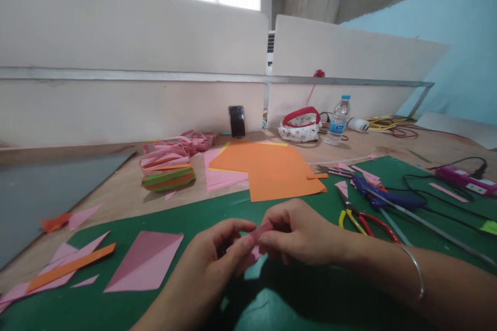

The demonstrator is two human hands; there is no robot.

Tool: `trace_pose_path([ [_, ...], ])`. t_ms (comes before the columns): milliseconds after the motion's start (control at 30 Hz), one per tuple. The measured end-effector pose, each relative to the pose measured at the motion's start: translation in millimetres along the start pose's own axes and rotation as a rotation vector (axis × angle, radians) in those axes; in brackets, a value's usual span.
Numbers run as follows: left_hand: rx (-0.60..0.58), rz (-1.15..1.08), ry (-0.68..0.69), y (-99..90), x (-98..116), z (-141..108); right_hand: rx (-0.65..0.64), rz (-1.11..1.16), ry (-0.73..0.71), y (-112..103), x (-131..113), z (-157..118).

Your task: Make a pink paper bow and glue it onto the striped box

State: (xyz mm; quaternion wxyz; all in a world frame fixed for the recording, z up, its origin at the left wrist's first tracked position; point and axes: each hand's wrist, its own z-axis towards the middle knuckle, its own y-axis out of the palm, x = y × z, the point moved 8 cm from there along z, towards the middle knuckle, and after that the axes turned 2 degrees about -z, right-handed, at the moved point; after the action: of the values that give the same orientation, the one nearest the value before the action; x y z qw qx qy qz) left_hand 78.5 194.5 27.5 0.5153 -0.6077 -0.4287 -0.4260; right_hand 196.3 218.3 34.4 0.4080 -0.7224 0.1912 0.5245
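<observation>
Between my two hands, above the green cutting mat, is a small piece of pink paper, partly hidden by the fingers. My left hand pinches its left side with thumb and fingers. On the other side, my right hand closes thumb and fingertips on the same paper. A folded pink paper sheet lies flat on the mat left of my left hand. Just beyond the hands are orange paper sheets. Pliers with red and yellow handles rest right of my right hand.
At right lie a blue glue gun, its cable and a purple power strip. Farther back stand a water bottle, a white-and-red pouch and a phone. Pink strips and an orange strip lie at left.
</observation>
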Motion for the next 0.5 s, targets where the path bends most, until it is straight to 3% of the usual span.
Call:
trace_pose_path([
  [100, -0.077, 0.094, 0.010, 6.5, 4, -2, 0.020, -0.009, 0.005, 0, 0, -1],
  [300, -0.225, 0.047, -0.130, 18.4, -22, -1, 0.018, -0.065, -0.061, 2, -9, -5],
  [400, -0.212, 0.053, -0.139, 13.6, -31, 2, -0.006, -0.007, -0.045, -2, -7, -4],
  [500, -0.146, 0.050, -0.116, -1.2, -25, 6, 0.044, -0.007, -0.040, -21, -4, 2],
])
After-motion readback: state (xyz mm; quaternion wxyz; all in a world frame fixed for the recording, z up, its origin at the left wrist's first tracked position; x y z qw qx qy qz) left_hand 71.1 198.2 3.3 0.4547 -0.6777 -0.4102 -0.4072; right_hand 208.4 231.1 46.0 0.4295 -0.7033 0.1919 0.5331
